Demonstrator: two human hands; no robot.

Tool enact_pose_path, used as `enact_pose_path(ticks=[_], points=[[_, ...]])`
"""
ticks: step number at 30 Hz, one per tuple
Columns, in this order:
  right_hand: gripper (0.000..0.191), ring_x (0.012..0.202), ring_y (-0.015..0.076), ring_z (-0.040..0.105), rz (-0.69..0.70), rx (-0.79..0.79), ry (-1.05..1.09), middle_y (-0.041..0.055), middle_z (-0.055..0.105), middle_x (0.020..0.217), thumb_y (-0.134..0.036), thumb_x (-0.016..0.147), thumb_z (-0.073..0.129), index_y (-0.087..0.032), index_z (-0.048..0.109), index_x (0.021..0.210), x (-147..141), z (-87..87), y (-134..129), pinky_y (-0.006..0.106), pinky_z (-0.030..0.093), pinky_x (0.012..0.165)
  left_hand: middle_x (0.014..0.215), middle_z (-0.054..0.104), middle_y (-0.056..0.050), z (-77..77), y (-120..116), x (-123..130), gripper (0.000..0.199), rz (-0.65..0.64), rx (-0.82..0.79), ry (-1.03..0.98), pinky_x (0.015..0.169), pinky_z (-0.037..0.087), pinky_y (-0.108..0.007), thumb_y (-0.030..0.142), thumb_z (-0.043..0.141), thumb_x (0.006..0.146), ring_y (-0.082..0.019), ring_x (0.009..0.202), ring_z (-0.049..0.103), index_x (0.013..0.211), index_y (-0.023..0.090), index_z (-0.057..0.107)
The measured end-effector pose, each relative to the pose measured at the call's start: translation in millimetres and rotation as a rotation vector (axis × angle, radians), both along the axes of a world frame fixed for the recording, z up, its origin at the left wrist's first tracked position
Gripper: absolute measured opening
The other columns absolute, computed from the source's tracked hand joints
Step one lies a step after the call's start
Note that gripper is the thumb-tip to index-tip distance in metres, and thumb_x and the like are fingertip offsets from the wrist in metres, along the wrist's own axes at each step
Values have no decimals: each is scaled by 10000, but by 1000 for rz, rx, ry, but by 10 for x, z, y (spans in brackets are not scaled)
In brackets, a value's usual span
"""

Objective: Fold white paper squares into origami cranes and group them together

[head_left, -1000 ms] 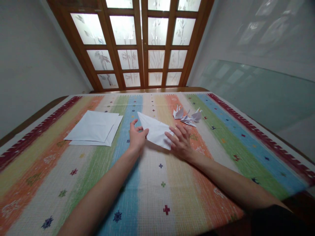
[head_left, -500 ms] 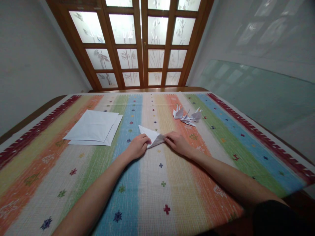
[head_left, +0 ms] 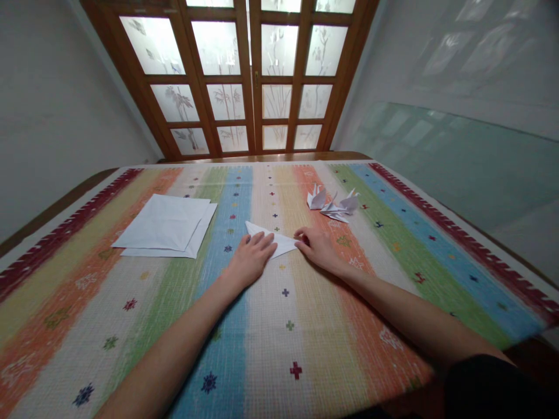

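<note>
Cloth (head_left: 283, 349) covers the bench (head_left: 345, 156), with flat white sheets (head_left: 163, 223) at left, apparently awaiting folding and well apart from you. Mid-bench, the folded sheet (head_left: 285, 244) looks partway along: your left hand's (head_left: 253, 256) fingers lie spread over it, grasping nothing, while your right hand's (head_left: 318, 249) seem to pinch its right tip. Beyond, small paper birds (head_left: 334, 210) look finished and out of your way.

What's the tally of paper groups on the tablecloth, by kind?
Stack of white sheets: 1 (at least two sheets; exact number hidden)
Folded white paper, partly under the left hand: 1
Cluster of paper cranes: 1 (overlapping; individual count unclear)
Total: 3 groups
</note>
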State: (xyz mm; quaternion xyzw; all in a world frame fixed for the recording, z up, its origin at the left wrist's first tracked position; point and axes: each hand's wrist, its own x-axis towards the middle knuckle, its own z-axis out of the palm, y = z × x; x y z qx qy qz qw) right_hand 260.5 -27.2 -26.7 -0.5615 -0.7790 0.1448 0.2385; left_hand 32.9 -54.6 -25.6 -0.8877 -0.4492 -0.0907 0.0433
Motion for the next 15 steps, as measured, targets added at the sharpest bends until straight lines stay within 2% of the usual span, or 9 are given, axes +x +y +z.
enact_pose_path(ticks=[2,6,11,15], points=[[97,767,186,600,-11,-15,15,37,682,787,-177,823,625,-178,672,908,47,2,-2,335,385,778,1411,543,-66,-3,29,-27,367,-71,-52,27,1006,372,-442,218,358,989,-247,1282,484,1310,240,535],[108,745,181,588,36,-54,37,41,679,768,-168,813,596,-180,692,863,119,-10,40,313,393,721,1442,515,-84,0,42,-59,442,-86,-87,38,1045,347,-460,401,386,987,-272,1312,466,1370,206,489],[176,708,162,586,115,-109,52,39,675,774,-130,786,552,-166,687,894,225,-21,121,286,427,673,1453,505,-68,1,29,-59,433,-78,-89,46,1050,352,-440,394,379,990,-264,1323,464,1375,231,487],[322,879,200,611,238,26,21,91,677,969,-50,738,551,-161,671,1016,286,15,105,327,473,791,1438,519,-83,-1,29,-34,405,-76,-72,57,1015,390,-424,369,394,989,-267,1314,477,1348,218,506]])
